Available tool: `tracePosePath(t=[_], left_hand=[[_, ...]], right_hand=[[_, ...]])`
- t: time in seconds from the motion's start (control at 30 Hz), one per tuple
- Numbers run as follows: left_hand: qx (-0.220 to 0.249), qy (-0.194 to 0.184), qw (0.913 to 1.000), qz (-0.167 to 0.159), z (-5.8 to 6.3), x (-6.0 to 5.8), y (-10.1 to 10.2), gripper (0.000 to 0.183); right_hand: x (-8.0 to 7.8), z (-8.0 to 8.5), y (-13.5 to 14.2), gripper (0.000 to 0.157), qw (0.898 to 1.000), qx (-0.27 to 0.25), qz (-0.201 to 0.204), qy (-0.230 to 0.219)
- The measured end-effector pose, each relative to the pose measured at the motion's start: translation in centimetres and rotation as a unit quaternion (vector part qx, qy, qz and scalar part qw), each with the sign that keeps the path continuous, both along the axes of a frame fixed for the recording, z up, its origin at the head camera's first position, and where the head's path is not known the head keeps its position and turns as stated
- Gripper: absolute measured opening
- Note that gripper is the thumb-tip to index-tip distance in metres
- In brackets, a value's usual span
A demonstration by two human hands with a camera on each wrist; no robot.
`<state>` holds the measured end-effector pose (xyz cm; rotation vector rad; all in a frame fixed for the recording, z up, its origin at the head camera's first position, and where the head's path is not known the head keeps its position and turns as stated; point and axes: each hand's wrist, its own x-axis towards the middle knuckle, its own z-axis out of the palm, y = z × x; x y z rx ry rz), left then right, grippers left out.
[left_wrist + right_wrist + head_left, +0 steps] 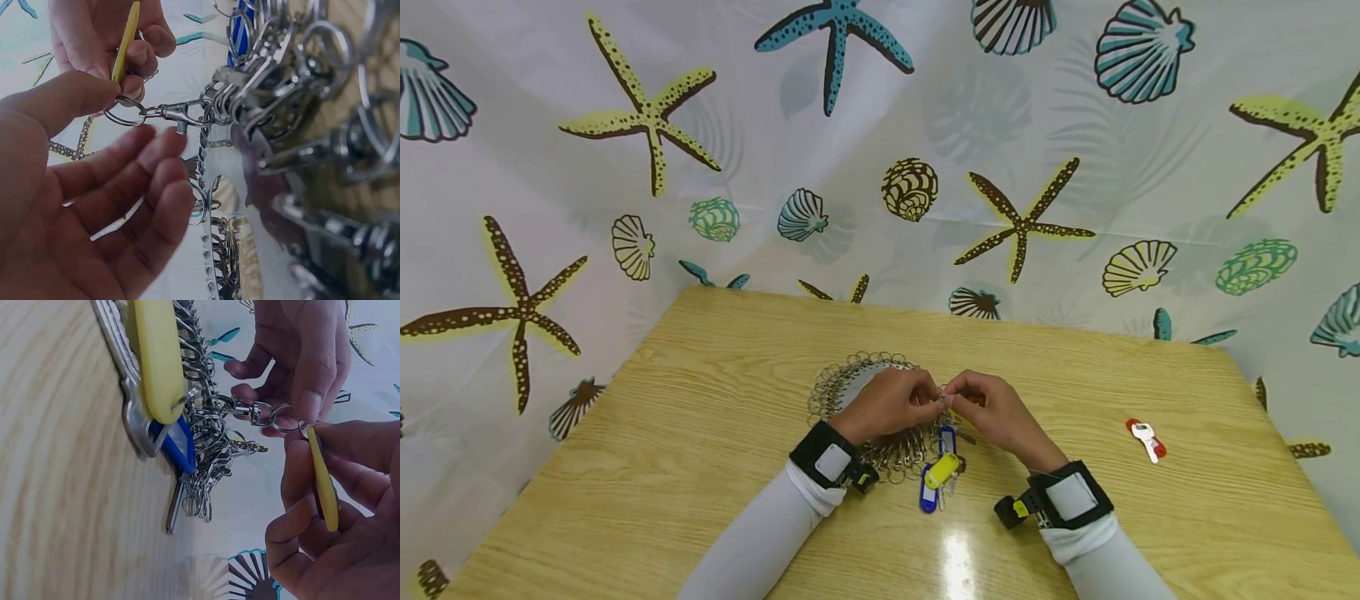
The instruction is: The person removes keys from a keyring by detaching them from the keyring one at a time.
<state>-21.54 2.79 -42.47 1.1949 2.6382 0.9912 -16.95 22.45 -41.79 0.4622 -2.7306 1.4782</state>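
Observation:
My left hand pinches a metal split ring between thumb and fingers. The ring hangs from a swivel clasp, one of many lining the rim of a grey round disc. Opposite it, my right hand pinches a yellow key tag by its top end. In the right wrist view, the tag's small ring meets the split ring at the fingertips. Any key on this tag is hidden behind the fingers.
At the disc's near right edge hang another yellow key tag, blue key tags and keys. Farther right on the wooden table lies a silver key over a red tag. A patterned curtain hangs behind.

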Motion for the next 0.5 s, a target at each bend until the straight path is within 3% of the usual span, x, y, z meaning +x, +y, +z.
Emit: tracePosePath(t=[0.1, 0.3, 0.4, 0.5], left_hand=[[-0.010, -0.007, 0.9999, 0.005, 0.07, -0.01, -0.02, 0.025], [-0.003, -0.005, 0.9999, -0.014, 0.12, -0.14, -0.02, 0.023], [-0.007, 0.004, 0.9998, -0.015, 0.19, -0.12, -0.06, 0.022], [-0.009, 0.012, 0.9998, -0.016, 0.34, -0.06, -0.05, 0.020]], right_hand=[[0.03, 0.09, 0.05, 0.008, 1.000, 0.012, 0.003, 0.014], [0.07, 0.14, 0.11, 0.007, 0.999, 0.021, 0.017, 0.028], [0.03, 0.00, 0.05, 0.008, 1.000, 0.009, 0.022, 0.016], [0.03, -0.13, -0.08, 0.009, 0.999, -0.032, 0.030, -0.026]])
